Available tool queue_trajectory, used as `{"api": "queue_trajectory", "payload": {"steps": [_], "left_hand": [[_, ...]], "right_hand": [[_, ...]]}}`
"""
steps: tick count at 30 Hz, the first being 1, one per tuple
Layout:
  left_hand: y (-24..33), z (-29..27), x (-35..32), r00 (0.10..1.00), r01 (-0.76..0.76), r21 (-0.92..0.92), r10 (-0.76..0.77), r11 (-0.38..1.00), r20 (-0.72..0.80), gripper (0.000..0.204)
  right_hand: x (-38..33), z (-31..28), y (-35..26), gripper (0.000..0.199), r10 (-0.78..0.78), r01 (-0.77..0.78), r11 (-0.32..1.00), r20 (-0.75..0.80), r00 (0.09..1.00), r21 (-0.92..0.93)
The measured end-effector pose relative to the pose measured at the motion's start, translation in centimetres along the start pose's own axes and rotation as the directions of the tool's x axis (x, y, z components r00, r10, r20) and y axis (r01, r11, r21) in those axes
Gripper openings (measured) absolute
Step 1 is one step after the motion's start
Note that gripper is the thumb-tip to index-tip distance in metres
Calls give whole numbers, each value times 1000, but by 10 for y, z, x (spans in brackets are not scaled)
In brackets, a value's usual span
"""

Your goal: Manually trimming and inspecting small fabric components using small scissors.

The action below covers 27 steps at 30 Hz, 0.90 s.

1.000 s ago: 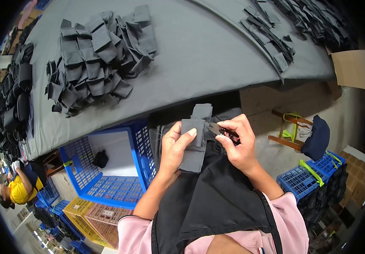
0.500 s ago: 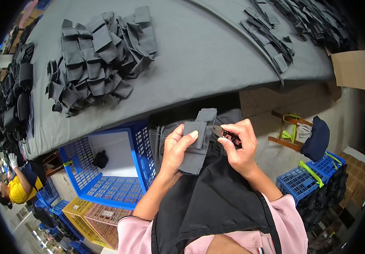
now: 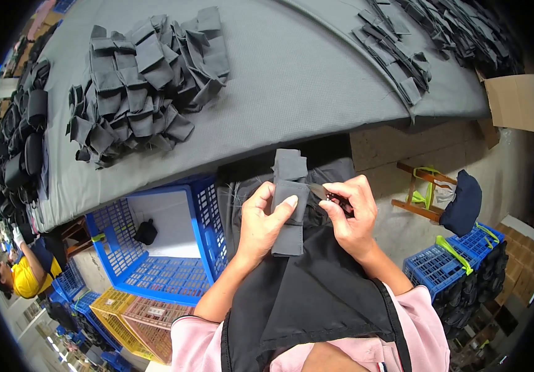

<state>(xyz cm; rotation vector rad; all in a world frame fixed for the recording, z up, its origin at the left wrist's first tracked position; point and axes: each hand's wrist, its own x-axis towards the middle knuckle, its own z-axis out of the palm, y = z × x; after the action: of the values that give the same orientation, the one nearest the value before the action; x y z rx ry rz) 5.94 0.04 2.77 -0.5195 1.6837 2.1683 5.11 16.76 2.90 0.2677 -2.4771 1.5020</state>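
Observation:
My left hand (image 3: pixel 263 224) pinches a dark grey sewn fabric piece (image 3: pixel 290 193), thumb on top, holding it upright above my lap. The piece is a layered strip with a folded flap across its middle. In my right hand (image 3: pixel 352 217) is a pair of small black-handled thread snips (image 3: pixel 339 202), its metal blades pointing at the strip's right edge. Fingers hide most of the handles. Loose threads stick out left of my left hand. On the grey-covered table (image 3: pixel 267 93) lies a heap of similar fabric pieces (image 3: pixel 140 80).
More fabric strips (image 3: pixel 397 59) lie at the table's far right. A blue crate (image 3: pixel 208 239) stands left of my lap, with yellow and pink crates below. A wooden stool (image 3: pixel 425 192) and blue crates (image 3: pixel 443 266) are at right. A person in yellow (image 3: pixel 28 276) works at far left.
The fabric piece has turned from slanted to nearly upright, and my left hand has shifted slightly right with it. My right hand stays almost in place with the snips at the edge.

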Motion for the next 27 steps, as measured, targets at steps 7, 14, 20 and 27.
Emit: {"api": "queue_trajectory", "payload": {"steps": [7, 14, 20, 27], "left_hand": [[-10, 1, 2, 980, -150, 300, 181, 942, -78, 28], [-15, 2, 3, 957, -212, 455, 277, 865, -80, 29], [-11, 3, 3, 932, -249, 623, 358, 742, -54, 29], [-7, 5, 3, 937, -236, 663, 347, 710, -39, 27]], "right_hand": [[0, -2, -4, 24, -14, 16, 1000, 98, 995, -24], [4, 8, -3, 31, -102, 118, 986, 135, 986, -117], [3, 6, -4, 30, -118, 149, 973, 177, 977, -175], [3, 3, -4, 30, -125, 164, 970, 209, 970, -180]]}}
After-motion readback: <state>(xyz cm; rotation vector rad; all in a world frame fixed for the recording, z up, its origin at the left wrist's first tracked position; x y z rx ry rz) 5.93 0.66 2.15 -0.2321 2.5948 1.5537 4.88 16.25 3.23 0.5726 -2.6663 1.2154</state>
